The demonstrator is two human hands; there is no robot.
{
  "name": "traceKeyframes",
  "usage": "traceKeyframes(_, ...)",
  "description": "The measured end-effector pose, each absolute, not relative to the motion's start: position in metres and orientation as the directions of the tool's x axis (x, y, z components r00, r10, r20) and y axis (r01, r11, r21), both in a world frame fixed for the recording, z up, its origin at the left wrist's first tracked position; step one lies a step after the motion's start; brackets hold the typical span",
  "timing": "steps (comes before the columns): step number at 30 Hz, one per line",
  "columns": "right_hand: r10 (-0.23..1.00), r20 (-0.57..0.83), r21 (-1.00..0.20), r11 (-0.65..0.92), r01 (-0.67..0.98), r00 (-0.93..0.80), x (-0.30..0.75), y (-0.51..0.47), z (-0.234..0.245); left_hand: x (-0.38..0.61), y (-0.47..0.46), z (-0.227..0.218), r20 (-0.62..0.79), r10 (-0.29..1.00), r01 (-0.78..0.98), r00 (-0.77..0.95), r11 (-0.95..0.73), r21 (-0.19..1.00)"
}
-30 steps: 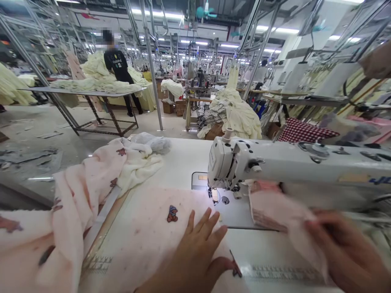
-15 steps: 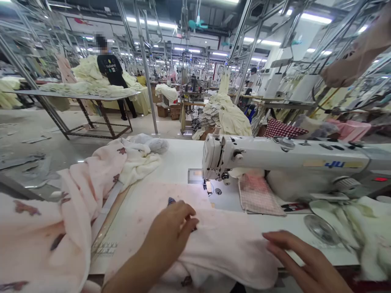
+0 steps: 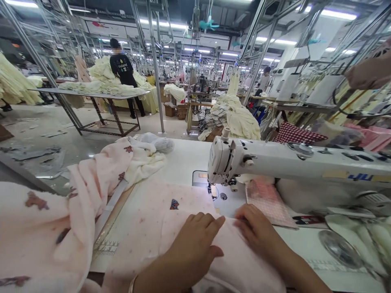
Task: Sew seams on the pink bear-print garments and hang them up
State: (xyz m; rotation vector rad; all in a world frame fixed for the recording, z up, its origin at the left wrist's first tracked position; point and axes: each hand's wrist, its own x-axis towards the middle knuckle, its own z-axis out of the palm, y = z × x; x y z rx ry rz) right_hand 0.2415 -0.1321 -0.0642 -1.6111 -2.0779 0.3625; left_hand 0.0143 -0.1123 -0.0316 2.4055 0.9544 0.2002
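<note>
Pale pink printed fabric (image 3: pixel 134 232) lies across the sewing table, its upper edge close to the needle and presser foot (image 3: pixel 210 188) of a white sewing machine (image 3: pixel 226 160). My left hand (image 3: pixel 198 240) rests on the fabric, thumb apart from the outstretched fingers. Just to the right, my right hand (image 3: pixel 255 228) has its fingers bent together at the fabric's upper edge, below the needle plate; its thumb is hidden. A small dark blue figure print (image 3: pixel 174 204) shows beyond my left hand.
More pink fabric (image 3: pixel 91 183) is heaped at the left. A pink checked cloth piece (image 3: pixel 265 199) lies under the machine arm, beside red-handled snips (image 3: pixel 310 220). A round metal dish (image 3: pixel 339 248) sits at the right. A person (image 3: pixel 124 75) stands at a far table.
My right hand has moved left and up from the fabric's right side to its upper edge, and its fingers have bent. My left hand has shifted right. The view has turned slightly left.
</note>
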Motion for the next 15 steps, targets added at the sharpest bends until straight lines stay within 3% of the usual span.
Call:
traceKeyframes(5,0.967,0.165,-0.502,0.25,0.828,-0.192,0.242,-0.126,-0.068,0.023,-0.109,-0.038,-0.144,0.707,0.679,0.692,-0.571,0.461)
traceKeyframes(9,0.959,0.214,-0.548,0.273,0.79,-0.183,0.241,-0.129,-0.067,0.023,-0.11,-0.041,-0.114,0.714,0.669,0.691,-0.571,0.475)
traceKeyframes(12,0.947,0.257,-0.602,0.314,0.735,-0.193,0.247,-0.138,-0.053,0.022,-0.11,-0.036,-0.061,0.693,0.617,0.719,-0.595,0.514)
traceKeyframes(15,0.944,0.28,-0.663,0.323,0.675,-0.176,0.267,-0.152,-0.026,0.015,-0.104,-0.026,0.005,0.624,0.469,0.782,-0.593,0.654)
